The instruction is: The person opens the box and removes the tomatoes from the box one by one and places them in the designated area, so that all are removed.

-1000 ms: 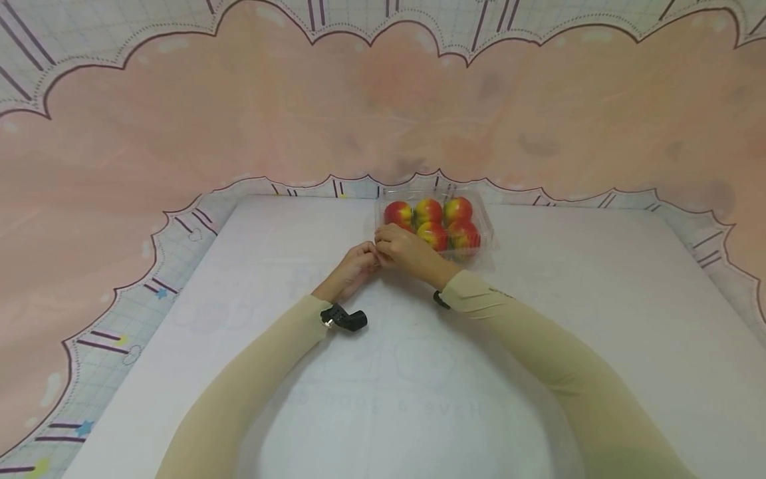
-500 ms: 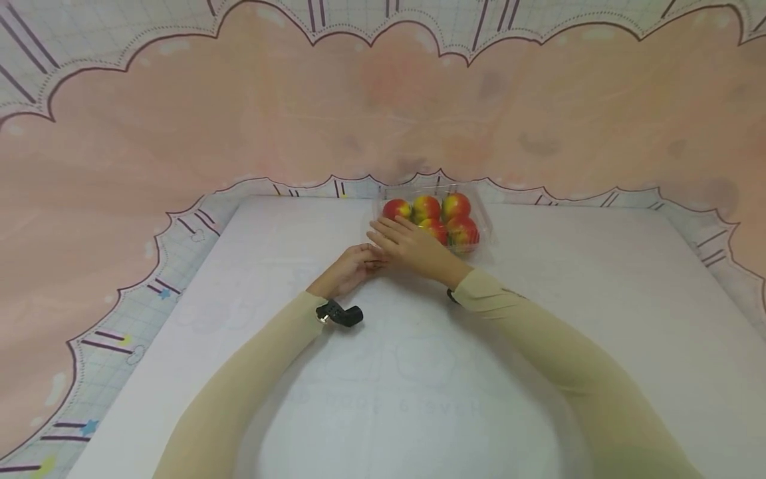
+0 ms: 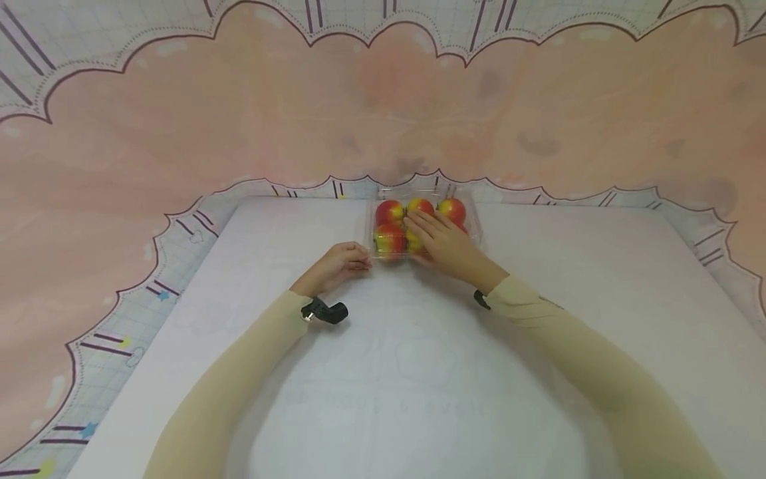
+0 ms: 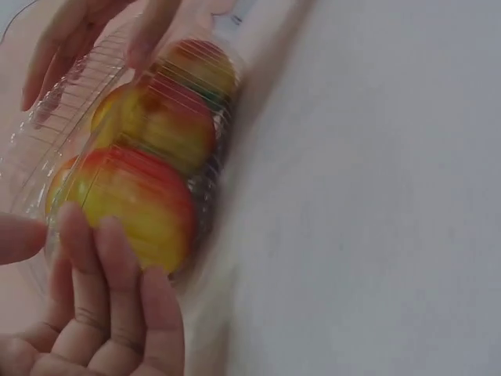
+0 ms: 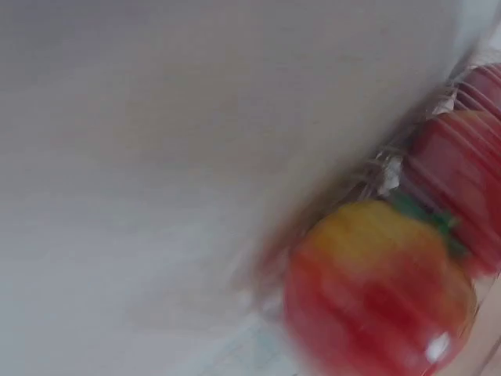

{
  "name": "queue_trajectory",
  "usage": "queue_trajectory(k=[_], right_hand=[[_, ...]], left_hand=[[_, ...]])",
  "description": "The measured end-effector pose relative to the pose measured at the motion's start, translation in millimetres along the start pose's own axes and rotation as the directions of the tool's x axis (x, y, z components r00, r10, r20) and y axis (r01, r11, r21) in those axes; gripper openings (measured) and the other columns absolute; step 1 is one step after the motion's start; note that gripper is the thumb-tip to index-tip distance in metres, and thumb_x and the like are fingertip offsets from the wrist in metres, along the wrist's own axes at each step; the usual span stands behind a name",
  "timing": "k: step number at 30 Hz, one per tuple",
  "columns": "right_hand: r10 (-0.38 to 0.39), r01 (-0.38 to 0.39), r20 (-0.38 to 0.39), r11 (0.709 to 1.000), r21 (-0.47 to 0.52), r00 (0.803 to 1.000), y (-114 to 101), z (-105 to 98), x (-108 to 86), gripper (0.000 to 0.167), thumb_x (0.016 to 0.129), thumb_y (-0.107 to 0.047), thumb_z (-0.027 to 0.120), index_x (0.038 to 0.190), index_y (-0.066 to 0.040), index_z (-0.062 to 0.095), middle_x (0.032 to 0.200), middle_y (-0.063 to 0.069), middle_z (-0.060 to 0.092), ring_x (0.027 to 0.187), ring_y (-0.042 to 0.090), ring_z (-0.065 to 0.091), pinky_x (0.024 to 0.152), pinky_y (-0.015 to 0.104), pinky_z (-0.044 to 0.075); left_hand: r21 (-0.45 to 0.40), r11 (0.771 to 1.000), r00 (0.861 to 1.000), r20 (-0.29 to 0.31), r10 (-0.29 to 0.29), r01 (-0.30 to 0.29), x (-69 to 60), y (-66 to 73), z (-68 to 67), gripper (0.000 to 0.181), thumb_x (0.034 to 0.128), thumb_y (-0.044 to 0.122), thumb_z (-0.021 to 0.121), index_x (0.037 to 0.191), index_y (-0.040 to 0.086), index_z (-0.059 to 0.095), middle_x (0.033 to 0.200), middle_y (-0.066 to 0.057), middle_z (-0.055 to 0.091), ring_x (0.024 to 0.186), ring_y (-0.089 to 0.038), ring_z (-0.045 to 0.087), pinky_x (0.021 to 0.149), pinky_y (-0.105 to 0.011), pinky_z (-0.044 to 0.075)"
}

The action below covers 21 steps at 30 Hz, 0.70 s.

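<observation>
A clear plastic clamshell box (image 3: 383, 257) holds several red-and-yellow apples (image 3: 390, 238) in two rows at the back of the table. My right hand (image 3: 451, 251) lies over the right part of its lid, fingers straight and side by side, hiding some of the fruit. Beside the front left corner is my left hand (image 3: 340, 266), its fingers loosely bent. From the left wrist, those fingers (image 4: 117, 266) appear close to the near end of the box, the thumb apart from them; whether they touch it I cannot tell. The right wrist view is blurred, with an apple (image 5: 376, 294) under ribbed plastic.
The white table (image 3: 383, 372) stretches in front of the box and to both sides. Behind it hangs a peach-coloured patterned cloth (image 3: 383, 113), close to the back of the box. A black wrist strap (image 3: 326, 311) sits at the left cuff.
My right hand has moved from the box's front left corner rightward across the lid, its fingers straightening. The left hand has drawn back slightly left. The box has shifted a little left.
</observation>
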State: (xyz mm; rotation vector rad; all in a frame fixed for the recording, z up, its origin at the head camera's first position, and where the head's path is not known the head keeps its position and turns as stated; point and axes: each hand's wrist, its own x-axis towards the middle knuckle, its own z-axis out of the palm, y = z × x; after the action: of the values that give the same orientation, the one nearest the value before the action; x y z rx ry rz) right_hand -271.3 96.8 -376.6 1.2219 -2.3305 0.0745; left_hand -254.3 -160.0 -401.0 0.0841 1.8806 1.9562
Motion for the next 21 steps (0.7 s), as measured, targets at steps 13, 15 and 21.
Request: queue_trajectory(k=[13,15,21], right_hand=[[0.191,-0.182,-0.057,0.974,0.134,0.980,21.3,-22.3,-45.9,0.076,0.074,-0.025,0.079,0.134,0.005,0.043,0.131,0.022,0.053,0.122,0.036,0.050,0.107,0.051,0.039],[0.257,-0.244,-0.051,0.953,0.181,0.965,24.2,-27.4,-51.8,0.077,0.075,-0.027,0.079,0.134,0.004,0.042,0.132,0.022,0.052,0.122,0.037,0.050,0.107,0.050,0.039],[0.483,-0.486,0.097,0.808,0.332,0.870,34.7,-36.8,-68.0,0.077,0.080,-0.022,0.074,0.142,0.000,0.034,0.142,0.021,0.044,0.131,0.038,0.041,0.110,0.052,0.034]], left_hand=[[0.987,0.146,0.828,-0.023,0.561,-0.072,-20.7,20.5,24.8,0.056,0.0817,0.027,0.067,0.128,0.004,0.046,0.120,-0.018,0.055,0.110,-0.034,0.053,0.094,-0.046,0.046],[0.996,0.006,0.771,0.062,0.634,-0.085,-20.5,22.0,29.0,0.056,0.0803,0.026,0.068,0.127,0.003,0.048,0.120,-0.018,0.054,0.111,-0.034,0.052,0.095,-0.046,0.045],[0.957,-0.233,0.634,0.290,0.716,-0.175,-11.0,25.5,44.4,0.048,0.0768,0.022,0.072,0.118,0.002,0.055,0.113,-0.016,0.058,0.108,-0.031,0.054,0.098,-0.043,0.045]])
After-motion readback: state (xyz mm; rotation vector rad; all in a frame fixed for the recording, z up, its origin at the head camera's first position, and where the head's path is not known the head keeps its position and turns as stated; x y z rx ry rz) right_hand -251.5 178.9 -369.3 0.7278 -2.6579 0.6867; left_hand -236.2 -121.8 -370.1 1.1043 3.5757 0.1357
